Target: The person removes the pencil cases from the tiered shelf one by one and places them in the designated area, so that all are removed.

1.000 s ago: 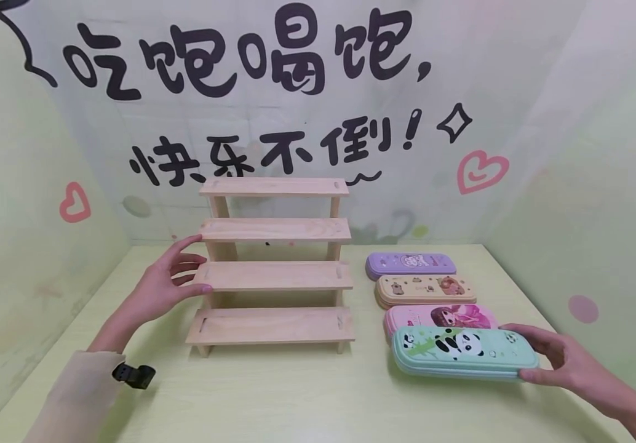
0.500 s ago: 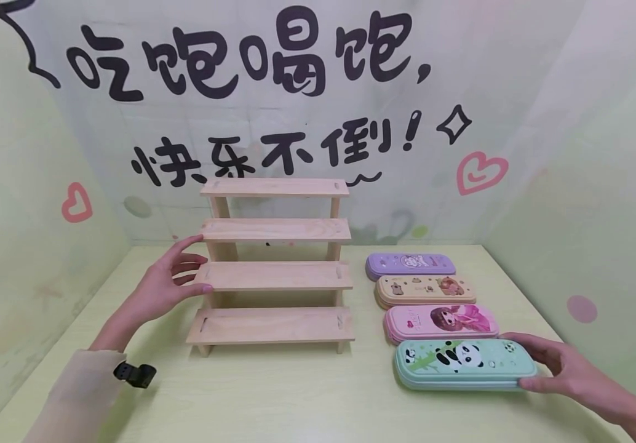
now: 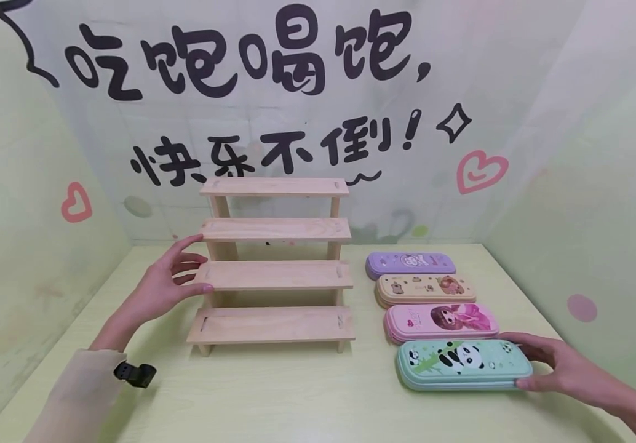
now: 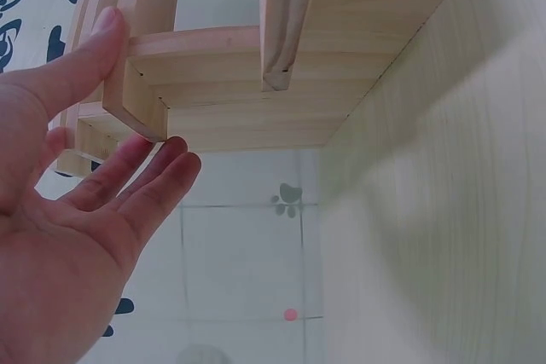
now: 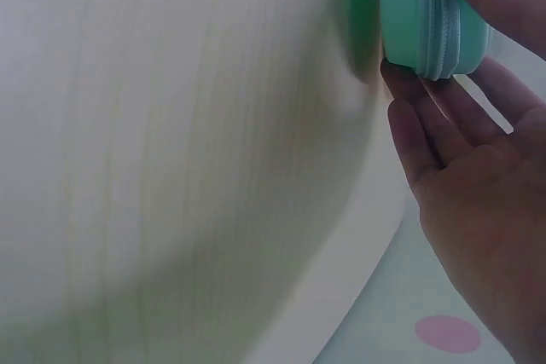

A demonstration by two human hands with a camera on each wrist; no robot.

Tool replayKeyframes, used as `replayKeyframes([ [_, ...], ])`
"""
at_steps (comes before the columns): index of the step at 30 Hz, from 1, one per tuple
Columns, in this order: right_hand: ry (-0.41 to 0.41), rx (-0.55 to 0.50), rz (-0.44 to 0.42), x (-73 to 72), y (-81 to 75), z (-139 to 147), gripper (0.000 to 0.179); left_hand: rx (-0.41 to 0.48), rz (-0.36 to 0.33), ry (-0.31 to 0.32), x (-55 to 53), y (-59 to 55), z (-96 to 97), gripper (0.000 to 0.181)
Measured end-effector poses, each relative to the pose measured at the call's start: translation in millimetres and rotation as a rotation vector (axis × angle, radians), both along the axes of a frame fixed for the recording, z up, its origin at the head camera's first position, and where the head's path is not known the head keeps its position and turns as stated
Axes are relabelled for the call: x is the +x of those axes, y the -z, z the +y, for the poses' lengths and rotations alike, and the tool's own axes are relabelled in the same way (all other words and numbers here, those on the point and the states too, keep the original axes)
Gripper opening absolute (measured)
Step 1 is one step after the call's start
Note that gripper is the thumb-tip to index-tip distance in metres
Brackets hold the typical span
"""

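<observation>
Lying flat on the table (image 3: pixel 307 394) at lower right of the head view: green panda pencil case (image 3: pixel 464 364), right hand (image 3: pixel 564 368) gripping its right end. Left of centre, left hand (image 3: pixel 163 284), fingers spread and relaxed, touching the wooden stepped rack (image 3: pixel 274 274)'s left edge. Hands staying well apart.

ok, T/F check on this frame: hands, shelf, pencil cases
1. The right hand grips the green panda case at its right end. True.
2. The left hand holds a pencil case. False: it touches the left edge of the wooden shelf.
3. Four cases lie on the table right of the shelf. True.
4. A case sits on the shelf's top tier. False: all tiers are bare.
5. The purple case lies nearest the person. False: it lies farthest; the panda case is nearest.
</observation>
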State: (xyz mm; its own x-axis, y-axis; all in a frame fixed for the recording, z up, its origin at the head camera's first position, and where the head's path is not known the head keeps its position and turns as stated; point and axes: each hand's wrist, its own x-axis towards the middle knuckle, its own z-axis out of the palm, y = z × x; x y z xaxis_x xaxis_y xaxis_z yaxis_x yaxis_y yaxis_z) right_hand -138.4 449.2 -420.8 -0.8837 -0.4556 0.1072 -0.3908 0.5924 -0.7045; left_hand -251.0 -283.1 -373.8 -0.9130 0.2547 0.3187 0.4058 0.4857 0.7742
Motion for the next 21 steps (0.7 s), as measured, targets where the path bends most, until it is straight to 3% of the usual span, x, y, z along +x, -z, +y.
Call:
replayKeyframes([
  [21,0.033,0.088,0.1,-3.6,7.1,0.7,0.071,-0.012,-0.012,-0.012,2.2,0.0,-0.6,0.103],
])
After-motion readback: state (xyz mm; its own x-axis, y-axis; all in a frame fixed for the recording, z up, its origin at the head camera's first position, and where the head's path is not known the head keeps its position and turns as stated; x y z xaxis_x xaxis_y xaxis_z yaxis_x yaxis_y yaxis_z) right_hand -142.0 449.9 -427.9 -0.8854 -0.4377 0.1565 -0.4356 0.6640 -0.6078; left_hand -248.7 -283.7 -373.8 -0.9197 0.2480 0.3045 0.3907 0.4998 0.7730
